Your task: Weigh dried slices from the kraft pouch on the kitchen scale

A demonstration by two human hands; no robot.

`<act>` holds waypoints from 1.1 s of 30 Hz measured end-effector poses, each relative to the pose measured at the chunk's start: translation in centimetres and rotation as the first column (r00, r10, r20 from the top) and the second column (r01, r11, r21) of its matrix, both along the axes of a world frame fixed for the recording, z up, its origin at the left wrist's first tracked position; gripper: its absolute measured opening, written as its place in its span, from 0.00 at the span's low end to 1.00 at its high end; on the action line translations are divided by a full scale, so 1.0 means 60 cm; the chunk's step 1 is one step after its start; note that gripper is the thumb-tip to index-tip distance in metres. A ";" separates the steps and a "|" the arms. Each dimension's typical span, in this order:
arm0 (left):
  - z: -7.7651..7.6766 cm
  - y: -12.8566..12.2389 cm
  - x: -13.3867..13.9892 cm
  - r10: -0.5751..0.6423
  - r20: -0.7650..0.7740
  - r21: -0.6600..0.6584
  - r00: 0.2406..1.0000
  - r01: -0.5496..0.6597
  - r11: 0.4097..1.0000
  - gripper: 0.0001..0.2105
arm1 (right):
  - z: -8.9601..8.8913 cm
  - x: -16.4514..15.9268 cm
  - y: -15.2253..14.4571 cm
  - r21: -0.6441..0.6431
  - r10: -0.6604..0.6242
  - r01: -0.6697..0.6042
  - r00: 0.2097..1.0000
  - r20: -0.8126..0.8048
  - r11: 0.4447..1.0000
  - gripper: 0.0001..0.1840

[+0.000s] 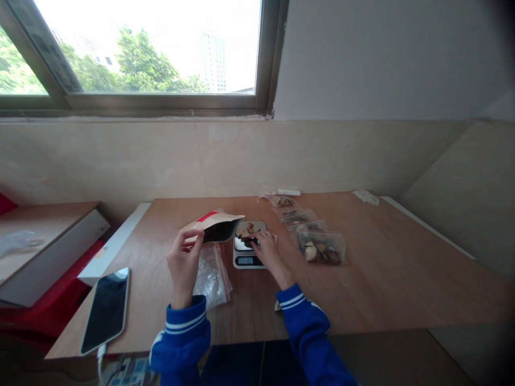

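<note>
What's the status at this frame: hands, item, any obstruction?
Left hand holds open kraft pouch tilted toward scale. Right hand on pieces on scale pan. Filled zip bags lie right of the scale; nothing blocking.

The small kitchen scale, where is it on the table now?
In the head view the scale sits near the table's middle, under the right hand, between the brown paper pouch held by the left hand and the filled clear bags.

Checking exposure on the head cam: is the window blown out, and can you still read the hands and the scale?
Head view: window sky blown white, trees readable; table dim but legible; hands soft, scale display unreadable; corners vignetted, edges bowed by the lens.
</note>
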State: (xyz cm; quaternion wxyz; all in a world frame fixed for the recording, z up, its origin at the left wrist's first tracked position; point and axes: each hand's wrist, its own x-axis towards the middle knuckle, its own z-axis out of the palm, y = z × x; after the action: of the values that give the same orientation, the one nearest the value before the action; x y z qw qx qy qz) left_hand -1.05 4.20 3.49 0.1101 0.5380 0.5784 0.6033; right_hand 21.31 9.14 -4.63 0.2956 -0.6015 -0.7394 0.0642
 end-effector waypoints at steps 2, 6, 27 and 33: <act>-0.001 0.000 0.000 -0.001 -0.001 0.000 1.000 0.001 1.000 0.10 | 0.005 0.000 -0.002 -0.014 0.002 -0.002 1.000 -0.015 1.000 0.12; -0.002 0.000 -0.001 0.006 -0.002 -0.006 1.000 -0.007 1.000 0.11 | 0.011 0.001 -0.003 -0.015 -0.001 0.001 0.999 -0.048 1.000 0.12; -0.004 -0.002 0.000 -0.010 0.016 -0.021 1.000 0.010 1.000 0.11 | 0.016 -0.047 -0.026 0.060 0.130 -0.135 0.988 0.086 0.989 0.16; -0.003 -0.001 0.001 -0.006 0.030 -0.020 1.000 0.006 1.000 0.11 | 0.024 0.002 -0.071 0.045 0.184 -0.179 0.959 -0.215 0.983 0.13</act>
State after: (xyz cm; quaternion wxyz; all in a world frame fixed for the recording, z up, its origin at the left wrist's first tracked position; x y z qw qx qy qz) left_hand -1.01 4.11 3.31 0.1259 0.5293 0.5809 0.6054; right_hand 21.42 4.91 -3.20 0.3752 -0.5168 -0.7553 0.1474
